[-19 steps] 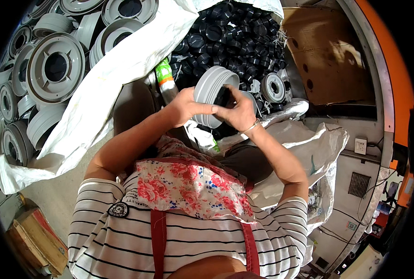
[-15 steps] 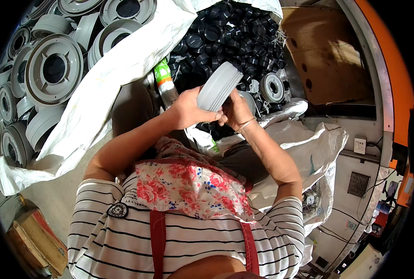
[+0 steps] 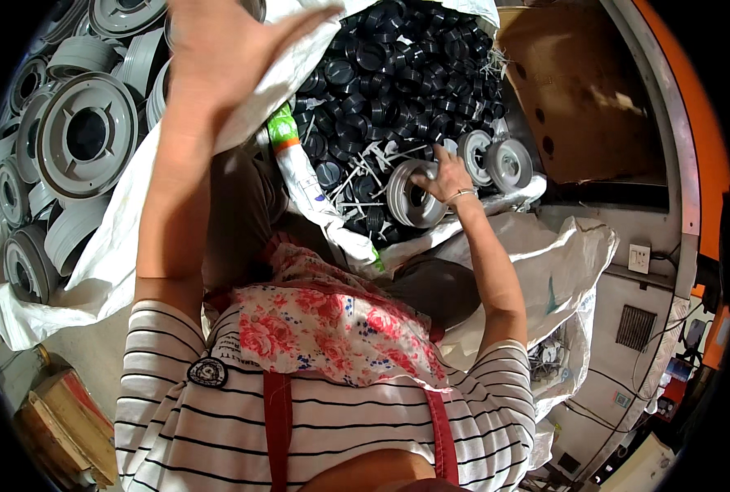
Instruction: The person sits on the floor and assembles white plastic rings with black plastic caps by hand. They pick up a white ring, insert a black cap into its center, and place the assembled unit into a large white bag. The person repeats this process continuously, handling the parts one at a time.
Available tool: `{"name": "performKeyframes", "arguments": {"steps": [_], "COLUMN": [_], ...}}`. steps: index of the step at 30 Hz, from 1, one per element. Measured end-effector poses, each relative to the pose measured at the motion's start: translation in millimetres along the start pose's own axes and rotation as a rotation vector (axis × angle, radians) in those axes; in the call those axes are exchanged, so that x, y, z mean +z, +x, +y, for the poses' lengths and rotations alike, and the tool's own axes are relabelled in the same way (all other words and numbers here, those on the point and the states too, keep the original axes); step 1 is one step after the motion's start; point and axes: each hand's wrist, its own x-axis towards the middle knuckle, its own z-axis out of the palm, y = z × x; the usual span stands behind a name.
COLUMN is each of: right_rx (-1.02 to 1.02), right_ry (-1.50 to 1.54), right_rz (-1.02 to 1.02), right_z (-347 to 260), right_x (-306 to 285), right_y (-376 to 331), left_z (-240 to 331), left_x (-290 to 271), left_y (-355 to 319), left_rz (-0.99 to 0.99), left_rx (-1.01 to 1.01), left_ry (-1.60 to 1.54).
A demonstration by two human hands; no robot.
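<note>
My left hand point(image 3: 221, 61) is raised over the white sack's edge at the upper left, thumb spread wide. Its fingertips run past the top of the picture, and nothing shows in it. My right hand point(image 3: 451, 176) is at the upper right rim of a grey plastic ring point(image 3: 402, 197), thumb over the hole and fingers outside the rim. That ring leans on a heap of black plastic caps point(image 3: 381, 90). Two more grey rings, one point(image 3: 475, 156) beside the other point(image 3: 510, 166), lie just right of this hand. Thin white plastic scraps point(image 3: 366, 170) are scattered on the caps.
A white sack point(image 3: 123, 254) on the left holds many grey ringed parts point(image 3: 86, 135). A brown cardboard sheet point(image 3: 578, 98) stands at the upper right. Another pale sack point(image 3: 537, 262) lies right of my knees. A wall socket point(image 3: 639, 259) and cables are farther right.
The grey ring that both hands held is gone from them. My left hand has swung up and left over the sack; my right has gone down to another ring on the caps.
</note>
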Motion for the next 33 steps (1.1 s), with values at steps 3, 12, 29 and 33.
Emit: {"name": "performKeyframes", "arguments": {"steps": [3,12,29,33], "right_rx": [0.256,-0.129,0.361,0.154], "right_ry": [0.045,0.178,0.696,1.973], "right_rz": [-0.31,-0.406,0.34,0.064], "right_z": [67.8,-6.7,-12.8,-36.9], "right_x": [70.6,-22.7,42.9,4.5], "right_y": [8.7,30.2,130.3,72.7], "left_z": [-1.3,43.4,-12.9,0.6], "left_x": [-1.4,87.5,142.8,141.2], "left_y": [-10.5,-167.2,-163.6,-158.3], "left_rz": [-0.128,-1.046,0.028,-0.072], "left_rx": [0.014,0.498,-1.613,-1.644], "left_ry": [-0.079,-0.386,-1.81,-1.859]}}
